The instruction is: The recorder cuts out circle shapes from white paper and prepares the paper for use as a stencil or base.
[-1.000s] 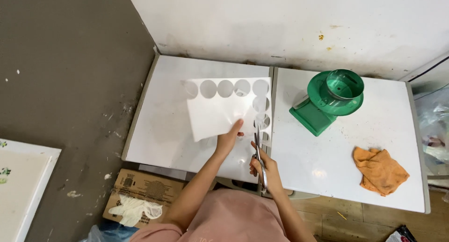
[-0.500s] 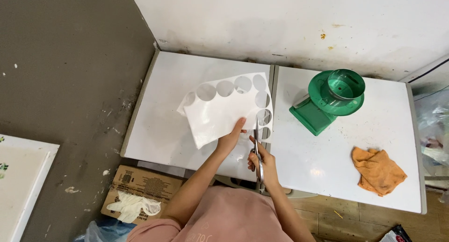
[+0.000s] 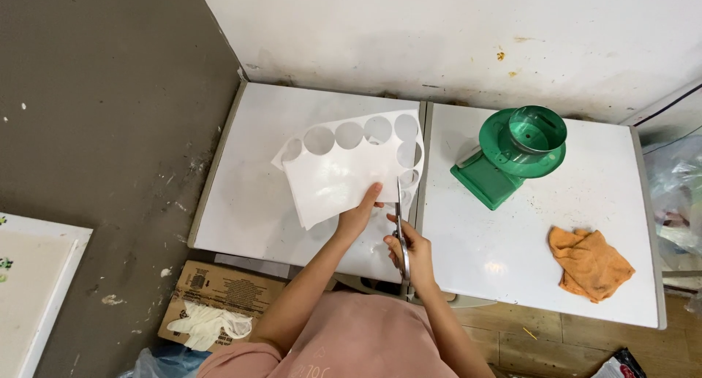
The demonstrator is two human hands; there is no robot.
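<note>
My left hand [image 3: 358, 217] grips the near edge of a stack of white paper sheets [image 3: 333, 177] with round holes cut along the far and right edges. It holds the sheets tilted above the left white table [image 3: 248, 202]. My right hand [image 3: 413, 250] holds metal scissors [image 3: 400, 217], with the blades pointing away from me at the sheet's right edge, beside one of the round holes.
A green machine with a round funnel top [image 3: 515, 148] stands on the right white table [image 3: 512, 254]. An orange cloth [image 3: 589, 261] lies near its front right. On the floor to the left, a cardboard box [image 3: 219, 290] holds white gloves [image 3: 208, 323]. A white board [image 3: 33, 290] is at far left.
The paper stack has been turned counter-clockwise in my left hand, so the row of holes now slants up to the right. The scissors have stayed at its right edge.
</note>
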